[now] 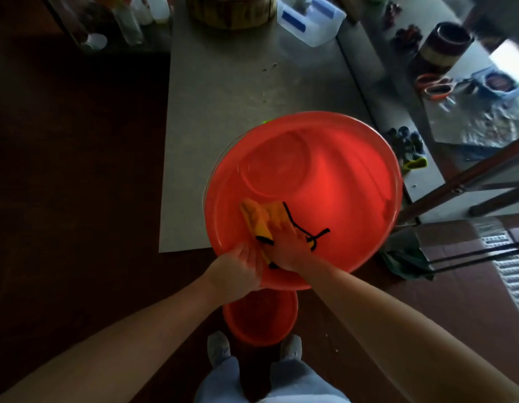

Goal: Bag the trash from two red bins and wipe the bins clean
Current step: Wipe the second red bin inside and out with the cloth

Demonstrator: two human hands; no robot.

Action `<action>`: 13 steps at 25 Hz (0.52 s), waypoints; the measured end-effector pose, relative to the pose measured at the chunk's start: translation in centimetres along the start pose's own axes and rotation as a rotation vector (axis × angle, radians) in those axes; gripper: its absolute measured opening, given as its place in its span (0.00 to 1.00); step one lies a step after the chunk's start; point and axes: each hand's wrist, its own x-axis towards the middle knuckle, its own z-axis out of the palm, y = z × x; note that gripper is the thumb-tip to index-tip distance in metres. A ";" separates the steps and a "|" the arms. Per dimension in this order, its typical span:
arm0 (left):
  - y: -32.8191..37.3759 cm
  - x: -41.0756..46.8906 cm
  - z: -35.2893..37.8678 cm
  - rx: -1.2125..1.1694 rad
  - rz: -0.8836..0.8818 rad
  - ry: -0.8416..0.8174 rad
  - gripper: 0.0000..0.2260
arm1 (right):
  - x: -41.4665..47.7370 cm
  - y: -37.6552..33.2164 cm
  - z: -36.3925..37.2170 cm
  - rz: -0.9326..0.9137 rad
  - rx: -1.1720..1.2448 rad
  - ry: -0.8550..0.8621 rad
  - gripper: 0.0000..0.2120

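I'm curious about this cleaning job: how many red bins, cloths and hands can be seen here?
Red bins: 2, large bin and small bin
Cloth: 1
Hands: 2, left hand and right hand
Total: 5

Grey table [223, 91] with clear plastic box [310, 21] and round wooden object [232, 10] at far end
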 end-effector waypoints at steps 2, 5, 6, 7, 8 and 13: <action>-0.2 -0.5 0.2 0.006 -0.018 -0.025 0.29 | -0.4 2.1 -0.7 -0.057 -0.189 0.062 0.33; 0.0 -0.8 0.2 -0.022 -0.025 -0.049 0.30 | -1.2 6.3 -3.2 -0.010 -0.523 0.210 0.29; 0.0 -0.6 0.1 -0.018 -0.022 -0.057 0.30 | -1.7 7.1 -3.8 0.027 -0.539 0.239 0.29; 0.0 -0.3 -0.1 -0.020 -0.017 -0.065 0.30 | -2.1 7.2 -4.1 0.064 -0.551 0.231 0.30; 0.0 0.0 -0.2 -0.029 -0.012 -0.061 0.30 | -2.6 6.7 -4.1 0.092 -0.548 0.211 0.30; -0.2 0.8 -1.0 -0.032 -0.014 -0.054 0.27 | -4.0 -0.5 -0.4 0.093 -0.089 0.055 0.31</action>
